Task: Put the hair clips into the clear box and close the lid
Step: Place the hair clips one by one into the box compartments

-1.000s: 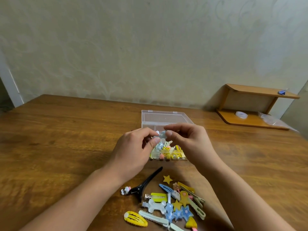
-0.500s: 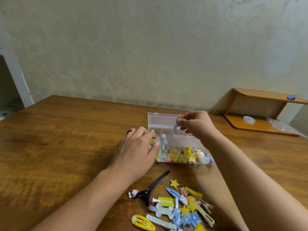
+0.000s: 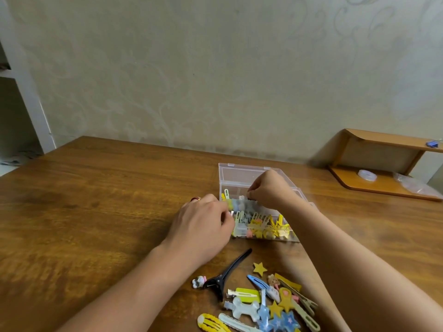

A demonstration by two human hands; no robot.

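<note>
The clear box [image 3: 285, 238] stands on the wooden table [image 3: 96, 200] with its lid [image 3: 239, 173] open at the back, and several yellow, pink and blue clips lie inside. My left hand [image 3: 203, 226] grips the box's left wall. My right hand [image 3: 268, 190] reaches down into the box, its fingertips pinched on a small pale hair clip [image 3: 242, 198] that is mostly hidden. A pile of loose clips lies near me: a long black clip [image 3: 227, 271], a yellow star [image 3: 260, 268], a white bone clip [image 3: 244, 307] and a yellow oval clip [image 3: 211, 323].
A low wooden shelf [image 3: 383, 142] sits at the back right against the wall, with a tape roll [image 3: 366, 174] and a plastic bag [image 3: 414, 185] on its base and a blue binder clip [image 3: 432, 143] on top.
My right hand has come down from above the lid into the box with the pale clip. My left hand stays at the box's left wall. The view has shifted slightly.
</note>
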